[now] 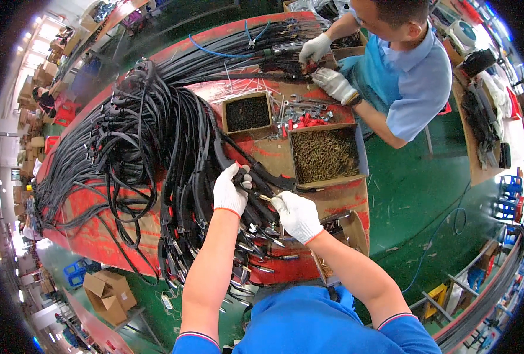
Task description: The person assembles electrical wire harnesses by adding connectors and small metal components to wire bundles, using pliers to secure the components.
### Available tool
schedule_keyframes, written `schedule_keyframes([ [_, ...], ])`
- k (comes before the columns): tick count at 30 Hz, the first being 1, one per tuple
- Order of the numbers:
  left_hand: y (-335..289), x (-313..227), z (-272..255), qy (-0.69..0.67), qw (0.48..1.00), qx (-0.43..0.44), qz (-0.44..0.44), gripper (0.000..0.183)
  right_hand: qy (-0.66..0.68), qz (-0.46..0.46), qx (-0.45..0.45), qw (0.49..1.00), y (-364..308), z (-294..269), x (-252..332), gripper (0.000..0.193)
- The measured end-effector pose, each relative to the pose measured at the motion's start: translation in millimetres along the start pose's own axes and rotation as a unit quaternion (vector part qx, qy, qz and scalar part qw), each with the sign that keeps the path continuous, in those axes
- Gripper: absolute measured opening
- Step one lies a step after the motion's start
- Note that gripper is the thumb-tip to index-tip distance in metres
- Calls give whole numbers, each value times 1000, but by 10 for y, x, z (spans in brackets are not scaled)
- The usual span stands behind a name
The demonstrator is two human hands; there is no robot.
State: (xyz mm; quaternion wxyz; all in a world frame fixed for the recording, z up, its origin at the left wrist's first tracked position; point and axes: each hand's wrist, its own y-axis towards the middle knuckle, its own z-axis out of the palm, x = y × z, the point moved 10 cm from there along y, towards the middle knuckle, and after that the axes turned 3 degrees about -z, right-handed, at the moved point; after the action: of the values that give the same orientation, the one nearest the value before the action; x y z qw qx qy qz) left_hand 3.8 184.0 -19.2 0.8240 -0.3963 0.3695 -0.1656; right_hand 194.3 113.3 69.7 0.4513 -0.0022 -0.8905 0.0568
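Gripping a black cable end point(251, 185) in the white-gloved left hand point(229, 193), with fingers curled closed around it. Pinching a small brass-coloured piece point(266, 198) in the white-gloved right hand point(296, 216), with fingertips brought together on it and pointed left toward the cable end. Too small to tell whether touching or just apart. Holding both over the near part of the red-and-brown table point(276, 154), well in front of the blue shirt point(327, 324).

Heaped to the left of the hands and below them: many black cables point(138, 124), looped and tangled, with metal ends point(256, 236) hanging toward the near edge. Set just beyond the right hand: a shallow box point(332, 182) full of brass-coloured fittings point(324, 154). Placed farther left of it: a smaller box point(248, 131) of dark small pieces point(247, 113), with wrenches point(309, 105) and red pieces point(305, 121) lying close by on the right. Partly hidden behind the right forearm: another box point(356, 227).

Seen at the far right side of the table: a co-worker point(415, 94) in light blue, with both gloved hands point(334, 84) at the far cable bundle. Standing at near left, off the table: an open carton point(108, 297).
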Motion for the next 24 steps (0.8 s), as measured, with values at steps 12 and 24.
schedule_keyframes([
  [12, -4, -27, -7, 0, 1000, 12, 4, 19, 46, 41, 68, 996, -10, 166, -111, 24],
  [24, -18, -39, -48, 7, 1000, 11, 15, 16, -69, -67, 17, 995, 20, 79, 150, 23],
])
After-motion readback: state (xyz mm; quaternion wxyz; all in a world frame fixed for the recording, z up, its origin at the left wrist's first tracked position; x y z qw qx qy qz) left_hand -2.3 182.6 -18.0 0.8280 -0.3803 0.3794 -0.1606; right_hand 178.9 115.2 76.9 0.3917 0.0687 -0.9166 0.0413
